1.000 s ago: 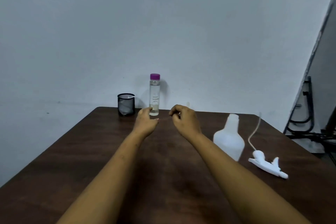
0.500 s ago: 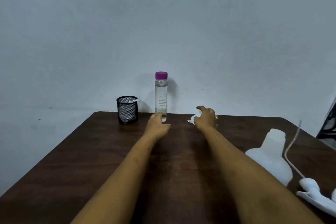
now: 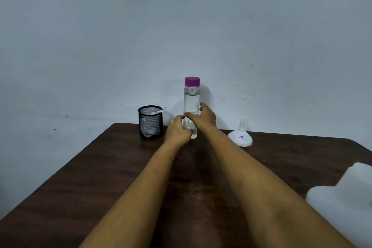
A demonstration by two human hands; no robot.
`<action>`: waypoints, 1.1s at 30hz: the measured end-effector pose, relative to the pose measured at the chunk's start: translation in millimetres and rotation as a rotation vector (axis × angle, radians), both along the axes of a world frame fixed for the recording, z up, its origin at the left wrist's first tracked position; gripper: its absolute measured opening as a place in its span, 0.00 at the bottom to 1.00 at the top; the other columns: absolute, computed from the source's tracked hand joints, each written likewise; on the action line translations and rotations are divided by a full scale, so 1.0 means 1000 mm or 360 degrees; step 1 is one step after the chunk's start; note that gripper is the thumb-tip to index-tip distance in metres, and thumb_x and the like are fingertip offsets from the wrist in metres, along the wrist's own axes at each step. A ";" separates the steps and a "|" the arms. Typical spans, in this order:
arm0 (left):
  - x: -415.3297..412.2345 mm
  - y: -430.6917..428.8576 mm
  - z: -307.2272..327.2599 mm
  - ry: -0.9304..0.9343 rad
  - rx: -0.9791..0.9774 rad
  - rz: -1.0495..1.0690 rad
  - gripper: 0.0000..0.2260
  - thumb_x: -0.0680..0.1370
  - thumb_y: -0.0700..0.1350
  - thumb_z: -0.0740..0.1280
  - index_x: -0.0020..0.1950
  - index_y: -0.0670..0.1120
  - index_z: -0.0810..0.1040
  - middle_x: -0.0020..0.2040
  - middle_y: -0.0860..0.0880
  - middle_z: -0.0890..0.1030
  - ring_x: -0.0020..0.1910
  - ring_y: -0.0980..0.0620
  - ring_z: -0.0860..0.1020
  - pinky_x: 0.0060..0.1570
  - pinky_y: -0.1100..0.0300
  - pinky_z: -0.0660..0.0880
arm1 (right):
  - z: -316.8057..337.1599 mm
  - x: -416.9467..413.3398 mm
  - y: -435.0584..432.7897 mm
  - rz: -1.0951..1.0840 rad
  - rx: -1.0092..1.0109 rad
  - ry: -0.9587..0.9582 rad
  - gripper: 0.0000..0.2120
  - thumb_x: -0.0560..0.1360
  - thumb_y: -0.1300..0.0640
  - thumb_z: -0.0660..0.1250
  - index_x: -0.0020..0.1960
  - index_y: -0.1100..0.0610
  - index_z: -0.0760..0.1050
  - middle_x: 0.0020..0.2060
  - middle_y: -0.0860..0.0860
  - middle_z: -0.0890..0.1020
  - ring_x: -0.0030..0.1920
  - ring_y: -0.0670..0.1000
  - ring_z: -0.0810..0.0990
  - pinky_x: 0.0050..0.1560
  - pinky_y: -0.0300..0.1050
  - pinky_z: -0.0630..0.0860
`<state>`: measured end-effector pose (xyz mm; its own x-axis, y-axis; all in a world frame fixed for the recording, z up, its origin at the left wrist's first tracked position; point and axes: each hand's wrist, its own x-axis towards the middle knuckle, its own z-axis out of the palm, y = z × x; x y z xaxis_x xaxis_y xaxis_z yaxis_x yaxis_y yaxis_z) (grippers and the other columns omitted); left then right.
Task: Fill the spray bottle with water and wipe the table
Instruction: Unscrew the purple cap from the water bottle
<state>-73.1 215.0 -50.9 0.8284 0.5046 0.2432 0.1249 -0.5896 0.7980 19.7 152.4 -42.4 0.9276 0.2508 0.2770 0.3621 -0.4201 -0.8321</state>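
Observation:
A clear water bottle [image 3: 191, 97] with a purple cap stands upright at the table's far edge, against the wall. My left hand [image 3: 177, 131] grips its lower part, fingers curled across the front. My right hand [image 3: 205, 119] holds the bottle's middle from the right, with the thumb across the front and the fingers round the side. The white spray bottle [image 3: 342, 193], without its top, stands at the right edge of view, cut off by the frame. A white funnel [image 3: 240, 137] sits mouth down to the right of the water bottle.
A black mesh cup [image 3: 150, 123] with a white cloth or paper inside stands left of the water bottle at the back edge. The dark wooden table [image 3: 100, 177] meets a plain wall behind. The spray head is out of view.
My right hand left the funnel and moved left onto the water bottle. My left hand closed round the bottle's lower part. The view shifted, so the spray head dropped out of frame.

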 end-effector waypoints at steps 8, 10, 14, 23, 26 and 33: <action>-0.011 0.015 0.000 -0.0006 -0.0065 -0.0029 0.26 0.74 0.39 0.65 0.72 0.43 0.64 0.71 0.43 0.66 0.68 0.46 0.69 0.64 0.58 0.66 | -0.001 -0.011 0.007 -0.0012 -0.0063 0.0038 0.26 0.67 0.49 0.75 0.60 0.56 0.71 0.56 0.53 0.80 0.57 0.56 0.79 0.56 0.50 0.75; -0.021 0.015 0.000 0.0014 -0.0081 -0.0034 0.28 0.74 0.38 0.65 0.73 0.43 0.62 0.73 0.43 0.65 0.69 0.45 0.68 0.66 0.55 0.66 | -0.001 -0.023 0.002 0.0015 -0.0064 0.0010 0.25 0.66 0.50 0.75 0.59 0.56 0.72 0.56 0.53 0.81 0.55 0.55 0.79 0.54 0.48 0.76; -0.053 0.009 0.003 -0.0059 -0.0146 -0.0091 0.31 0.73 0.35 0.66 0.74 0.45 0.61 0.71 0.43 0.67 0.68 0.46 0.69 0.65 0.55 0.68 | 0.003 -0.063 -0.012 0.0091 -0.0025 -0.0037 0.23 0.65 0.51 0.76 0.56 0.56 0.75 0.52 0.53 0.82 0.52 0.54 0.80 0.48 0.44 0.74; -0.176 -0.014 0.021 -0.0280 -0.0307 -0.0051 0.22 0.69 0.37 0.72 0.62 0.48 0.74 0.53 0.50 0.80 0.52 0.52 0.78 0.52 0.59 0.75 | 0.023 -0.189 -0.036 0.0405 -0.0084 -0.0098 0.18 0.62 0.49 0.77 0.49 0.51 0.78 0.43 0.47 0.83 0.45 0.49 0.82 0.43 0.42 0.77; -0.213 -0.021 0.020 -0.0259 -0.0295 -0.0014 0.22 0.67 0.38 0.74 0.59 0.47 0.75 0.53 0.48 0.81 0.52 0.51 0.79 0.53 0.56 0.77 | 0.020 -0.220 -0.043 0.0437 -0.0104 -0.0093 0.19 0.60 0.48 0.77 0.48 0.51 0.78 0.43 0.48 0.83 0.43 0.48 0.82 0.46 0.47 0.81; -0.262 -0.044 0.003 -0.0231 -0.0363 -0.0013 0.25 0.66 0.36 0.75 0.61 0.47 0.75 0.54 0.48 0.80 0.52 0.51 0.78 0.51 0.59 0.76 | 0.005 -0.270 -0.066 0.0450 -0.0139 -0.0068 0.19 0.59 0.49 0.78 0.48 0.53 0.79 0.42 0.49 0.84 0.43 0.48 0.83 0.45 0.49 0.82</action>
